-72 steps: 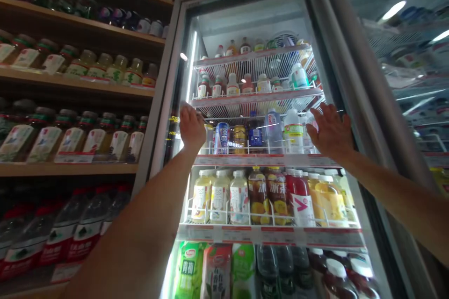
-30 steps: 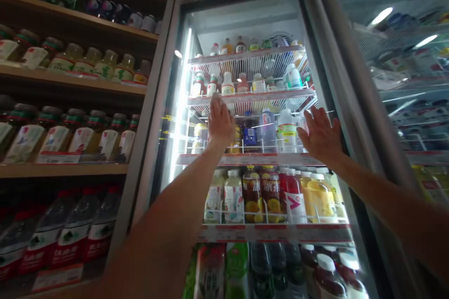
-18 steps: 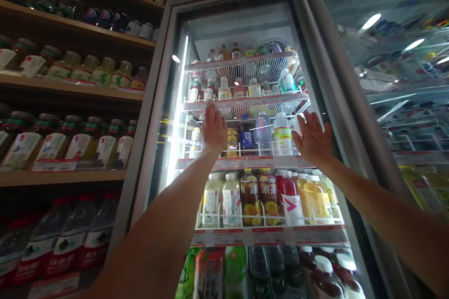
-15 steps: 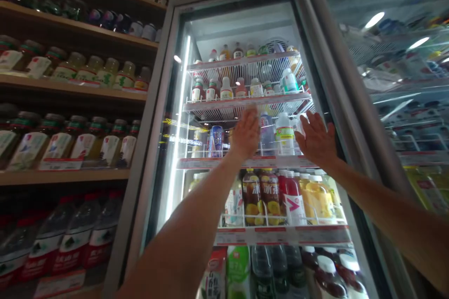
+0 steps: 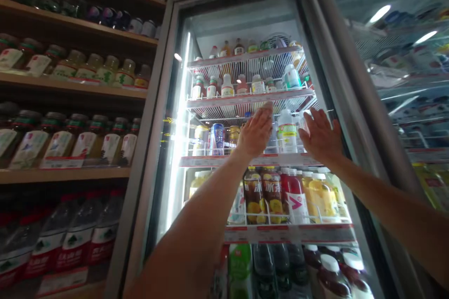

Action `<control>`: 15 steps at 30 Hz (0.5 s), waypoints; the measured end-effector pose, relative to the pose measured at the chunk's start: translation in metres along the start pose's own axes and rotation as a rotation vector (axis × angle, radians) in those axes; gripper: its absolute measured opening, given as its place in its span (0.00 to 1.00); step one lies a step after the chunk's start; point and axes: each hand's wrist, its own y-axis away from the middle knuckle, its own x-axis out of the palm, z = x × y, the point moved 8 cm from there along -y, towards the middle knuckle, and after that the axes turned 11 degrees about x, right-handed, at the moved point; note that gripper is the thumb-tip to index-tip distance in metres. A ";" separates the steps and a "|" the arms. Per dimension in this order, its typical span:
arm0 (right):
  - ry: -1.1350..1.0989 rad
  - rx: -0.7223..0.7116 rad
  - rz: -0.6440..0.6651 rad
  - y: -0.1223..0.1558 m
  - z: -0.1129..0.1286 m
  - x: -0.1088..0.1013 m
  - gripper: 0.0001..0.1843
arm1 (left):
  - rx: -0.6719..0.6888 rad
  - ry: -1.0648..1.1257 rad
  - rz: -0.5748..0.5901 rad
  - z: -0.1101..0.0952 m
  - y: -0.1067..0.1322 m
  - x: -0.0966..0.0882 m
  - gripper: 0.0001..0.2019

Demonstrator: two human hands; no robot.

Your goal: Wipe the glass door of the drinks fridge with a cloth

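Both my arms stretch up toward the glass door (image 5: 231, 18) of a lit drinks fridge. My left hand (image 5: 257, 131) is flat with fingers extended and holds nothing, in front of the middle shelf. My right hand (image 5: 322, 135) has its fingers spread, near the door's right side, also holding nothing. Whether the palms touch the glass I cannot tell. Between the hands shows a white bottle with a yellow-green label (image 5: 286, 131). A blue can (image 5: 216, 139) stands left of my left hand. Below are brown tea bottles (image 5: 253, 196) and a red bottle (image 5: 294, 196).
A wooden shelf unit (image 5: 66, 175) with rows of juice bottles (image 5: 86, 142) stands at the left, red-capped water bottles (image 5: 72, 238) at its bottom. On the right is another glass-fronted fridge (image 5: 414, 103). A metal frame (image 5: 354, 93) divides the two fridges.
My left hand has shifted right, uncovering a gold can beside the blue one. My right hand has moved slightly right. The view has shifted a little.
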 end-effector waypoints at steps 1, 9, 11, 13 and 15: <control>0.005 -0.005 0.008 0.000 0.000 0.000 0.30 | 0.008 0.007 0.001 -0.001 -0.002 0.001 0.19; 0.034 0.018 0.027 0.001 0.002 -0.001 0.31 | -0.417 -0.063 -0.203 0.056 0.041 -0.027 0.20; 0.020 0.014 0.018 0.001 0.001 0.000 0.30 | -0.242 -0.029 -0.140 0.033 0.035 -0.017 0.20; 0.014 0.008 0.003 0.002 0.000 0.000 0.30 | -0.163 -0.021 -0.106 0.030 0.040 -0.019 0.20; 0.022 0.006 -0.008 0.003 0.001 -0.001 0.30 | -0.281 -0.066 -0.155 0.057 0.058 -0.037 0.20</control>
